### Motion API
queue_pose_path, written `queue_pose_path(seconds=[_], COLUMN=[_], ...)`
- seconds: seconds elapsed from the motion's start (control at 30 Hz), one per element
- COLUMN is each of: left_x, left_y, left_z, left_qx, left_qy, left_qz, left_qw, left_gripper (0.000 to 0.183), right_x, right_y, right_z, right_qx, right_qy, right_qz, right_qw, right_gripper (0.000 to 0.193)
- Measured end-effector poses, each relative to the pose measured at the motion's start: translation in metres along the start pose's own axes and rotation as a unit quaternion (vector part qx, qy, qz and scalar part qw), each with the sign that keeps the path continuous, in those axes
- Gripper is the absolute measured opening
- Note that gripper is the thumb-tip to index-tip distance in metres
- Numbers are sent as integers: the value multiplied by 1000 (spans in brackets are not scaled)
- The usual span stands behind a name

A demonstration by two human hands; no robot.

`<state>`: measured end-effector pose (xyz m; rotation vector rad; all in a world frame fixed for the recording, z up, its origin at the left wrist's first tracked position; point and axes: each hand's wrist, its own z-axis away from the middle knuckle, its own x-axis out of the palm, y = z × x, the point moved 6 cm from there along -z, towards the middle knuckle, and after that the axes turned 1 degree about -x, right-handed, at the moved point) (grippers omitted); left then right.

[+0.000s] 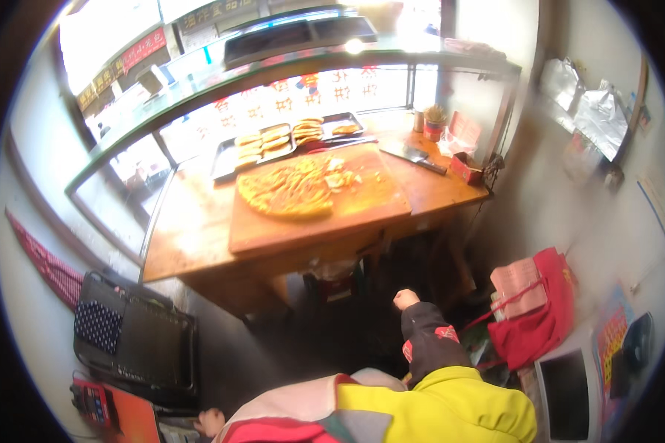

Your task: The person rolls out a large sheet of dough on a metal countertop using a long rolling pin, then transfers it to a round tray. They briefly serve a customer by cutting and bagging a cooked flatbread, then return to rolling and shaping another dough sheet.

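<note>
My right hand (405, 299) is held out in front of my body, fingers curled into a loose fist with nothing visible in it. It is in the air, apart from the wooden table (192, 236) ahead. Low at the left, my left hand (210, 422) hangs beside my body near an orange-topped surface (129, 415); its fingers are too small and blurred to read. On the table lies a cutting board (377, 199) bearing a large golden flatbread (284, 188), partly cut into pieces at its right side. Neither hand touches the bread.
Metal trays (225, 164) of stacked flatbreads (262, 144) stand behind the board, under a glass-topped frame (521, 70). A knife (425, 162) lies at the right. A black folding chair (151, 332) is at left; a red bag (547, 310) and a screen (567, 399) are at right.
</note>
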<state>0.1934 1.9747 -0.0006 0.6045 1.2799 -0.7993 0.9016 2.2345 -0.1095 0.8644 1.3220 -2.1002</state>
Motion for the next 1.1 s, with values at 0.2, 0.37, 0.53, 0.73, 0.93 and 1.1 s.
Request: queue_pose_path(seconds=[0.2,0.37,0.53,0.73,0.93,1.1], left_x=[-19,-54,-50,-43,-31,-13], left_y=[175,226,262,259,250,242], left_z=[29,47,41,50,41,31], left_qx=[-27,-48,-32,-26,5,36], left_qy=[-70,-93,-118,-131,-135,-166], left_qz=[-15,-58,-77,-76,-70,-74], left_qw=[997,993,990,988,988,983], left_gripper=[26,27,28,29,31,32], right_x=[-50,-44,-77,-89,-93,-67], right_y=[150,134,137,128,132,175], right_z=[-236,-270,-278,-261,-210,-122], right_qx=[218,267,245,214,200,260], right_qy=[219,228,260,248,230,216], right_qz=[-378,-621,-719,-767,-797,-796], right_qw=[873,701,596,551,521,503], right_gripper=[30,31,33,35,38,40])
